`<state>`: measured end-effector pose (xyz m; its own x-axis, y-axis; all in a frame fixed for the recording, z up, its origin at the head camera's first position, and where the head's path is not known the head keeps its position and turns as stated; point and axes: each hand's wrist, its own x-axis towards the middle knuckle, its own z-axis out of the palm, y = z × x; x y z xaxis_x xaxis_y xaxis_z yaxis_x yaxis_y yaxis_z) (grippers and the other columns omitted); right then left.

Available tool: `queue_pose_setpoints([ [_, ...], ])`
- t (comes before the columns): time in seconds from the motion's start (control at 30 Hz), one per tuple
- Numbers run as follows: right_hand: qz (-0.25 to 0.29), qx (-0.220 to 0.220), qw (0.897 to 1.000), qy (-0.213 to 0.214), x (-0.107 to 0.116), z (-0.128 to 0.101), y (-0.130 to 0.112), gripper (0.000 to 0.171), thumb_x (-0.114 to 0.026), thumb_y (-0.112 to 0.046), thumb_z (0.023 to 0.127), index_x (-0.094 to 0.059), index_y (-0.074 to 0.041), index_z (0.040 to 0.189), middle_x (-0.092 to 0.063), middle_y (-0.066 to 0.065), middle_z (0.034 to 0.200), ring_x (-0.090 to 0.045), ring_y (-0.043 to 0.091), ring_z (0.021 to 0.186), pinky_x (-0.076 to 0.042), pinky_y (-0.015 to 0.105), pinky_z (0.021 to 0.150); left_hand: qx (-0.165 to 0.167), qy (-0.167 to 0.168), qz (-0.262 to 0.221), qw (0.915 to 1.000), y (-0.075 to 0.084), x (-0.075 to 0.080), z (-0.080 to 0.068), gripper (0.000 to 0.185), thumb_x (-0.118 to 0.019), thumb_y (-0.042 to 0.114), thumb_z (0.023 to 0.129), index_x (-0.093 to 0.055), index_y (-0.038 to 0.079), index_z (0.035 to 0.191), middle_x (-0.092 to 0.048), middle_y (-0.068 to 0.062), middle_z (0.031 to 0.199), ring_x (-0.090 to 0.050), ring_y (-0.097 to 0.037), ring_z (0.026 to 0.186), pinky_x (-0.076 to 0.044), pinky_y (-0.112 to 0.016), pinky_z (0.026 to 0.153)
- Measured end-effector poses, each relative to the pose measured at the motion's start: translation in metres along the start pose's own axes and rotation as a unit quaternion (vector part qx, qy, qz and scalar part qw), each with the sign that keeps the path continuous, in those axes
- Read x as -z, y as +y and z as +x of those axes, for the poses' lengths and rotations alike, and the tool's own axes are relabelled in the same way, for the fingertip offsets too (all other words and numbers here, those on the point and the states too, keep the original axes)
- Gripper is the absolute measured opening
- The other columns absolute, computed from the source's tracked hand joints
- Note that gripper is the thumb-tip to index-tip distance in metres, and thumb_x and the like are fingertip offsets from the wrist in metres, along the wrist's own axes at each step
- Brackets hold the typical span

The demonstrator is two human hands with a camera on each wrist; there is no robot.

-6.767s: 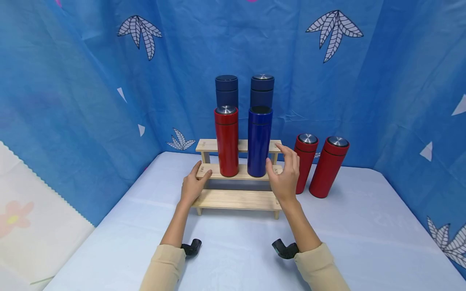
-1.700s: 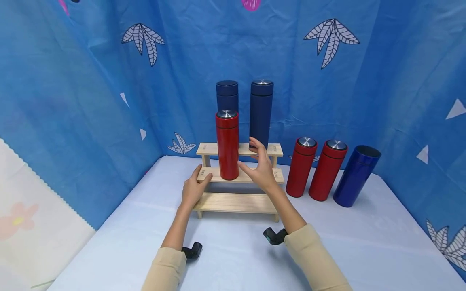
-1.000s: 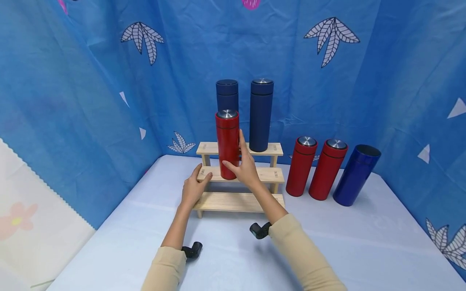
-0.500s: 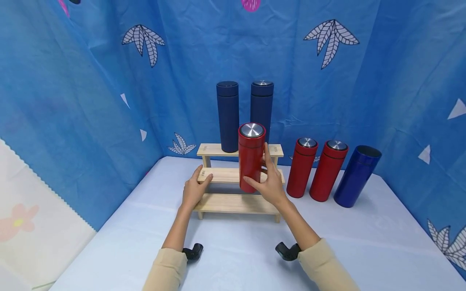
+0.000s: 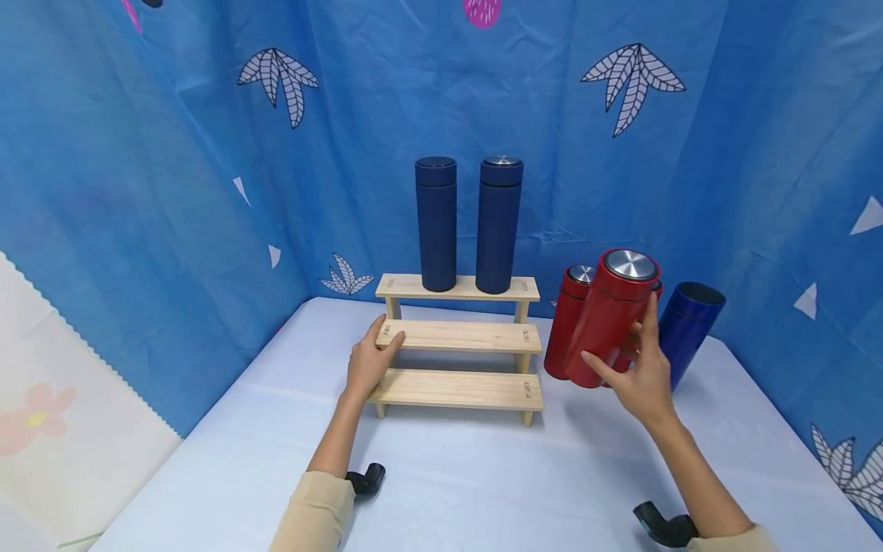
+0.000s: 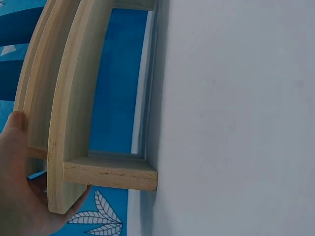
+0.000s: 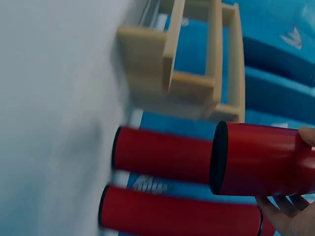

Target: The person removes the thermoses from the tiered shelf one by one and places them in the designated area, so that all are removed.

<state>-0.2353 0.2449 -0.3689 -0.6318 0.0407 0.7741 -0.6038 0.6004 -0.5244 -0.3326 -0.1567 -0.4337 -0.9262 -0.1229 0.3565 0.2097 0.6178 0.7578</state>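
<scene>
Holding a red bottle in the air, the right hand has its thumb and fingers curled round the lower part of the bottle. This hand is the near one to it; the left hand is well apart, with its fingers wrapped on the left end of the middle step of the wooden rack. The long axis of the held bottle is tilted, with the steel cap toward the upper right and the base low and left, above the table and not touching it. Just behind it stand two more red bottles upright, and a blue bottle without cap stands to their right. Farther back, two dark blue bottles stand on the top step. Half a second ago the red bottle was upright in front of the rack's middle step; now it has moved right, beside the red ones, and it leans. The left hand has stayed on the rack.
</scene>
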Motion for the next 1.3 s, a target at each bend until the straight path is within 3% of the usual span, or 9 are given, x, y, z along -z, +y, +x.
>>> queue_pose_setpoints([
  [0.13,-0.043,-0.054,0.998,0.008,0.031,-0.013,0.016,0.120,-0.081,0.005,0.064,-0.001,-0.021,0.150,-0.048,0.018,0.127,-0.043,-0.006,0.107,-0.038,0.006,0.079,-0.002,-0.002,-0.002,1.0000,0.001,0.001,0.001,0.080,-0.049,0.067,0.081,-0.035,0.019,0.143,-0.049,-0.018,0.132,-0.051,-0.039,0.114,-0.042,-0.053,0.091],
  [0.4,-0.050,-0.163,0.985,0.029,0.066,-0.044,0.044,0.118,-0.078,0.002,0.070,0.003,-0.032,0.148,-0.037,0.009,0.139,-0.046,0.024,0.118,-0.039,0.005,0.075,0.004,-0.002,-0.001,1.0000,-0.001,0.001,0.002,0.079,-0.051,0.066,0.081,-0.035,0.020,0.143,-0.048,-0.018,0.133,-0.051,-0.039,0.114,-0.042,-0.054,0.090],
  [0.63,-0.071,-0.163,0.984,0.020,0.077,-0.069,0.100,0.117,-0.078,-0.005,0.072,0.006,-0.034,0.147,-0.031,0.005,0.145,-0.044,0.027,0.121,-0.040,0.005,0.075,0.002,0.000,-0.003,1.0000,-0.001,0.000,0.001,0.078,-0.052,0.065,0.081,-0.036,0.020,0.143,-0.049,-0.018,0.132,-0.052,-0.039,0.113,-0.043,-0.053,0.089],
  [0.7,-0.075,-0.176,0.981,0.018,0.078,-0.074,0.107,0.117,-0.078,-0.006,0.072,0.007,-0.036,0.147,-0.030,0.004,0.146,-0.044,0.031,0.121,-0.044,0.013,0.079,0.000,-0.001,-0.004,1.0000,-0.001,0.000,0.001,0.079,-0.052,0.065,0.081,-0.036,0.019,0.143,-0.049,-0.018,0.132,-0.051,-0.039,0.113,-0.043,-0.053,0.089],
  [0.77,-0.077,-0.188,0.979,0.012,0.079,-0.075,0.105,0.116,-0.077,-0.008,0.074,0.009,-0.036,0.146,-0.027,0.005,0.148,-0.042,0.038,0.121,-0.046,0.020,0.080,-0.001,-0.002,-0.005,1.0000,0.000,0.000,0.000,0.079,-0.051,0.066,0.081,-0.036,0.019,0.143,-0.049,-0.018,0.132,-0.051,-0.039,0.113,-0.042,-0.054,0.089],
  [0.87,-0.083,-0.203,0.976,0.009,0.077,-0.077,0.097,0.114,-0.076,-0.008,0.076,0.010,-0.035,0.146,-0.024,0.007,0.149,-0.041,0.043,0.117,-0.045,0.019,0.079,0.001,-0.002,-0.005,1.0000,-0.001,0.000,0.001,0.079,-0.052,0.066,0.081,-0.036,0.019,0.143,-0.049,-0.018,0.132,-0.051,-0.040,0.113,-0.042,-0.054,0.089],
  [1.03,-0.088,-0.218,0.972,0.001,0.075,-0.075,0.083,0.112,-0.073,-0.006,0.078,0.011,-0.034,0.146,-0.020,0.004,0.151,-0.040,0.043,0.117,-0.040,0.018,0.083,0.005,0.000,-0.006,1.0000,-0.001,-0.001,0.001,0.076,-0.053,0.062,0.082,-0.036,0.021,0.143,-0.049,-0.018,0.132,-0.052,-0.041,0.111,-0.043,-0.055,0.088],
  [1.3,-0.084,-0.214,0.973,-0.001,0.076,-0.076,0.080,0.112,-0.072,-0.002,0.078,0.012,-0.031,0.147,-0.025,0.012,0.148,-0.038,0.044,0.120,-0.037,0.019,0.087,0.008,0.000,-0.011,0.9999,-0.001,-0.001,0.002,0.078,-0.052,0.065,0.081,-0.035,0.021,0.143,-0.048,-0.018,0.133,-0.052,-0.040,0.112,-0.043,-0.055,0.088],
])
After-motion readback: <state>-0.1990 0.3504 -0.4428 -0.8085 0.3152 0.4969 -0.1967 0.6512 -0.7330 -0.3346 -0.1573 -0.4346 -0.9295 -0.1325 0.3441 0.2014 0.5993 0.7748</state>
